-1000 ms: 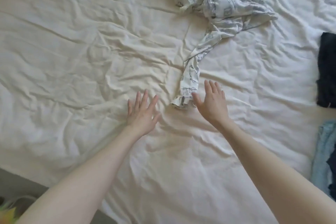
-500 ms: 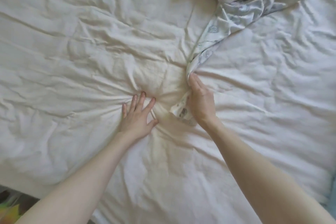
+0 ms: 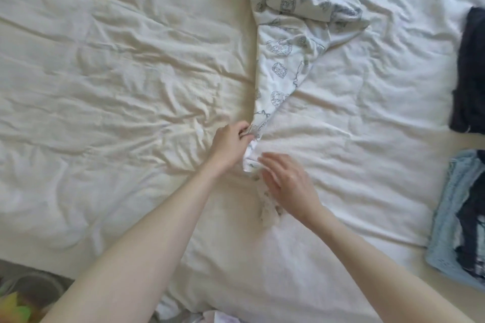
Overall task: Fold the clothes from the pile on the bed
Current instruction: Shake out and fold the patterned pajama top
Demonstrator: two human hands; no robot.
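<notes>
**A:** Cream-white, crumpled sheet on the bed [image 3: 126, 81] fills almost the whole frame, creases running everywhere, and only at the bottom left corner does a sliver of darker floor show, with something blurred yellow-green [image 3: 14, 307] down there.

**B:** Right edge of the frame, what's that?

**A:** Two lots of cloth on the sheet. A dark navy garment [image 3: 469, 71] at the upper right, and below it a pale blue pile [image 3: 446, 220] with dark pieces lying on top.

**B:** And the one being worked?

**A:** White printed garment [image 3: 283, 42], grey line drawings all over it. It's bunched at the top centre and tapers down in a long narrow strip towards the middle of the frame.

**B:** Hands?

**A:** Left hand [image 3: 229, 143] sits at the narrow end of that strip, fingers curled in and pinching the fabric. Right hand [image 3: 287, 183] is just below and to the right, lying over the tail end of the cloth; its fingers look loosely bent, touching the fabric, but it's motion-blurred and I can't tell whether they actually grip it.

**B:** The tail itself?

**A:** A little scrap peeks out under the right wrist, lower centre.
</notes>
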